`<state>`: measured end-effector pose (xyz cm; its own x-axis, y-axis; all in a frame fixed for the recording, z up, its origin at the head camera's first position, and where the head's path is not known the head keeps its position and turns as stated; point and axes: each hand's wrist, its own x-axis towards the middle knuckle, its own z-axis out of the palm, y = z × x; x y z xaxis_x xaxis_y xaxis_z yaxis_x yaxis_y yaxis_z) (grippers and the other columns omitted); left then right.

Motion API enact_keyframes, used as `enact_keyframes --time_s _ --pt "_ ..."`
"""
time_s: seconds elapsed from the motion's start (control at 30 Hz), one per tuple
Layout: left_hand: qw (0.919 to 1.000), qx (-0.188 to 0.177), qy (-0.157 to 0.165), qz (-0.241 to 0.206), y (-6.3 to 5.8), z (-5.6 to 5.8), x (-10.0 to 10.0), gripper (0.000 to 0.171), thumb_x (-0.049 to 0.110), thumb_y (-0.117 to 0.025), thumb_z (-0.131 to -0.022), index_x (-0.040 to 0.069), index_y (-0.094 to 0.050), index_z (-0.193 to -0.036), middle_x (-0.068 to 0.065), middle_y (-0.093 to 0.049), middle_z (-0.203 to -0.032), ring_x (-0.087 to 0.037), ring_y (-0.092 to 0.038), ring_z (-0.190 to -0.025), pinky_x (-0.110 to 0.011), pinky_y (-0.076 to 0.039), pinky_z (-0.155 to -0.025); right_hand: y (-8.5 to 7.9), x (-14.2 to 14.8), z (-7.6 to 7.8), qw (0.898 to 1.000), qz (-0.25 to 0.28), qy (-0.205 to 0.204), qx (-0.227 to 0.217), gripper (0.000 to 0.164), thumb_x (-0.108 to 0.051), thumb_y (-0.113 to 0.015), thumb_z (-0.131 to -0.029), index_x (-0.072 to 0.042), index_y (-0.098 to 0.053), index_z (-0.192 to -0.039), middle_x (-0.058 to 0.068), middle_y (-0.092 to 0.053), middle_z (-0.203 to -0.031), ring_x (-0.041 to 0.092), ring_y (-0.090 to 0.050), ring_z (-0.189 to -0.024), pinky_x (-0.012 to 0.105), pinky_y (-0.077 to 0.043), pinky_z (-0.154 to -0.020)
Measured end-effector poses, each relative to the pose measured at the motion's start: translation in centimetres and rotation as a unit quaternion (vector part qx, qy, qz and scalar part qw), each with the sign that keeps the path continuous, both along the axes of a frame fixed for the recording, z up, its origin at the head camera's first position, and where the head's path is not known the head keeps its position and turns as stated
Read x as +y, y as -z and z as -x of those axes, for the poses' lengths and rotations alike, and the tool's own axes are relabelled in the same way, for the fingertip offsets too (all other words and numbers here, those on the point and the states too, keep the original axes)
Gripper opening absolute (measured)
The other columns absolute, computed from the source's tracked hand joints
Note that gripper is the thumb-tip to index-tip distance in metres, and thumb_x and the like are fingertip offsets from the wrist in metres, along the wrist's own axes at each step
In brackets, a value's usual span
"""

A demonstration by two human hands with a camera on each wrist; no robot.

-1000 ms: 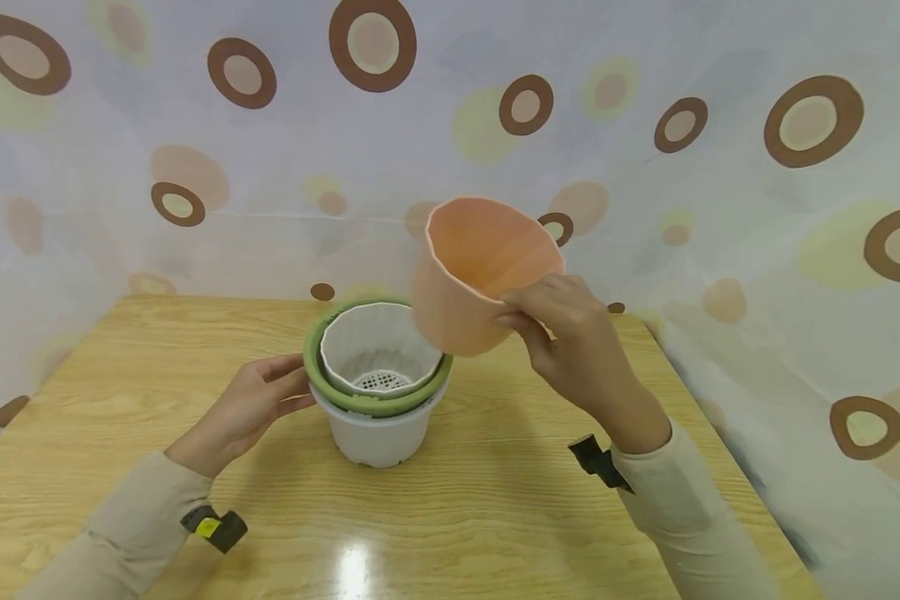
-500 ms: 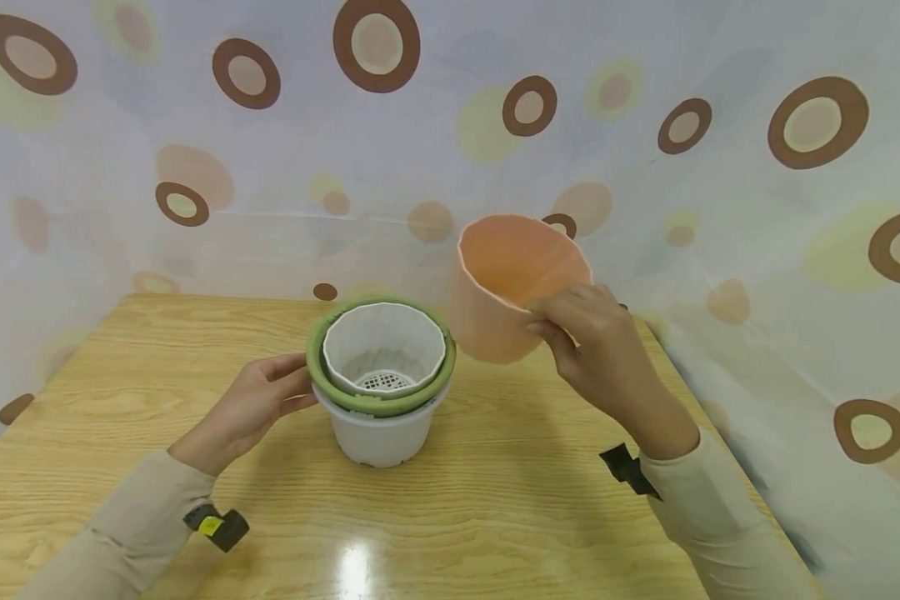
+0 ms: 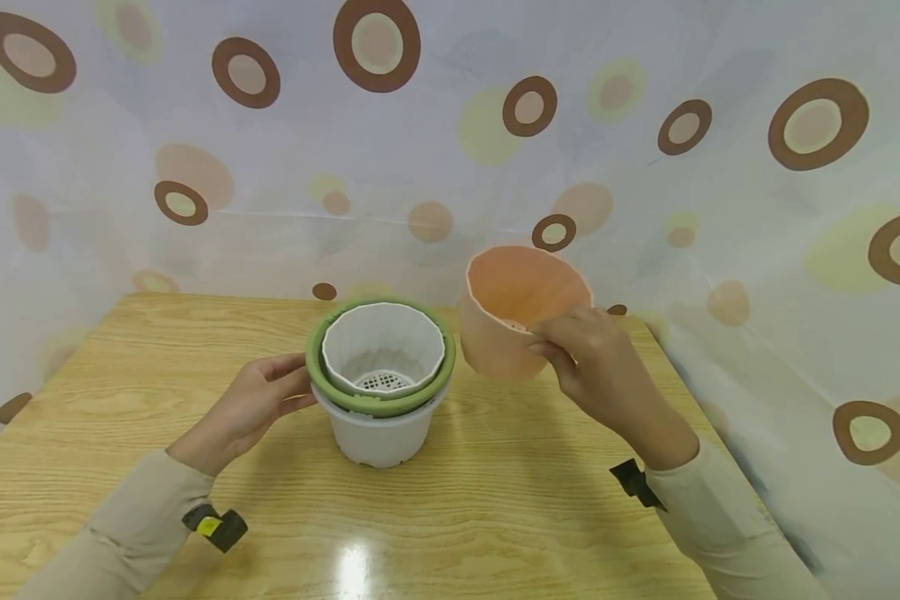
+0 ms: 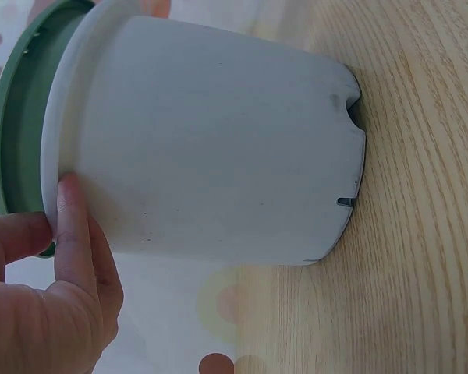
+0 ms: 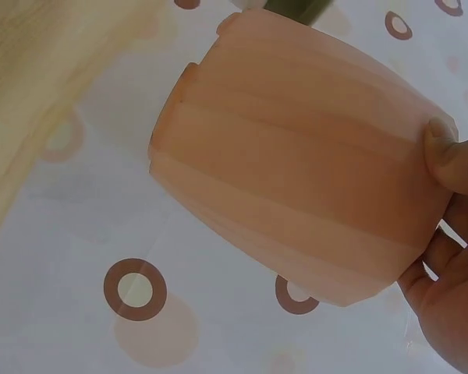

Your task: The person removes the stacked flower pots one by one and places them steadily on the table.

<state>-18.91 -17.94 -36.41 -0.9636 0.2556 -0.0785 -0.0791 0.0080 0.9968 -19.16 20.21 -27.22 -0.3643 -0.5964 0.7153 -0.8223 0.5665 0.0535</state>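
Observation:
A white flowerpot (image 3: 382, 437) stands upright on the table, with a green flowerpot (image 3: 315, 375) nested in it and a smaller white flowerpot (image 3: 382, 333) with a grid bottom inside that. My left hand (image 3: 251, 408) holds the stack at its left side. In the left wrist view its fingers (image 4: 74, 234) lie under the outer white pot's rim, beside the green one. To the right of the stack, my right hand (image 3: 596, 358) pinches the near right rim of a peach-coloured flowerpot (image 3: 498, 342), thumb outside. That pot is tilted, its mouth up; its faceted wall (image 5: 296, 156) fills the right wrist view.
The wooden table (image 3: 435, 533) runs under both hands, its back edge close behind the pots. A patterned sheet (image 3: 285, 167) with brown rings hangs behind and along the right side. Each sleeve carries a small black wrist device (image 3: 213, 527).
My right hand has drawn the peach flowerpot rightward from beside the stack, then lowered it and tipped it more upright. The left hand and the stack stay put.

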Motion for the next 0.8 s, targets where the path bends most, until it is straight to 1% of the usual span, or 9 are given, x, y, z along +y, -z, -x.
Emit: enact_keyframes --time_s 0.23,0.4,0.47,0.67,0.8 --pt "1.0 0.006 0.002 -0.001 0.0 0.0 0.0 0.055 0.021 -0.053 -0.1 -0.012 -0.035 -0.141 0.006 -0.06 -0.112 -0.005 -0.062 -0.098 -0.025 -0.054 -0.092 1.3 0.3 0.2 1.0 -0.002 -0.005 -0.004 0.02 -0.001 -0.08 -0.07 -0.007 -0.066 -0.082 0.0 -0.061 -0.071 0.017 -0.051 -0.067 0.034 -0.042 -0.06" --pt "1.0 0.007 0.003 -0.002 0.0 -0.1 0.0 0.056 0.022 -0.053 -0.1 -0.011 -0.035 -0.141 0.006 -0.061 -0.112 -0.006 -0.062 -0.098 -0.024 -0.054 -0.092 2.6 0.5 0.2 1.0 -0.004 0.0 -0.029 0.017 -0.003 -0.078 -0.072 -0.008 -0.067 -0.083 -0.001 -0.063 -0.072 0.017 -0.05 -0.067 0.034 -0.043 -0.06" --pt "1.0 0.007 0.003 -0.002 -0.1 -0.1 0.0 0.055 0.022 -0.053 -0.1 -0.011 -0.036 -0.141 0.006 -0.061 -0.112 -0.006 -0.062 -0.098 -0.024 -0.054 -0.092 3.0 0.5 0.2 0.999 -0.004 0.006 -0.038 0.016 -0.003 -0.078 -0.072 -0.009 -0.068 -0.083 -0.001 -0.063 -0.073 0.016 -0.051 -0.067 0.034 -0.041 -0.059" --pt "1.0 0.006 0.001 -0.002 0.0 -0.1 0.0 0.056 0.023 -0.054 -0.1 -0.011 -0.036 -0.141 0.007 -0.062 -0.11 -0.005 -0.062 -0.098 -0.024 -0.054 -0.091 4.3 0.4 0.0 0.999 -0.011 0.019 -0.047 0.016 -0.005 -0.08 -0.072 -0.01 -0.068 -0.082 -0.003 -0.064 -0.073 0.014 -0.052 -0.067 0.033 -0.042 -0.059" --pt "1.0 0.008 0.004 -0.003 0.1 0.0 0.0 0.056 0.022 -0.053 -0.1 -0.012 -0.035 -0.141 0.008 -0.062 -0.11 -0.005 -0.062 -0.098 -0.024 -0.054 -0.091 5.1 0.4 -0.1 0.998 -0.014 0.018 -0.059 0.016 -0.005 -0.08 -0.073 -0.012 -0.069 -0.082 -0.004 -0.064 -0.074 0.013 -0.054 -0.067 0.033 -0.043 -0.06"
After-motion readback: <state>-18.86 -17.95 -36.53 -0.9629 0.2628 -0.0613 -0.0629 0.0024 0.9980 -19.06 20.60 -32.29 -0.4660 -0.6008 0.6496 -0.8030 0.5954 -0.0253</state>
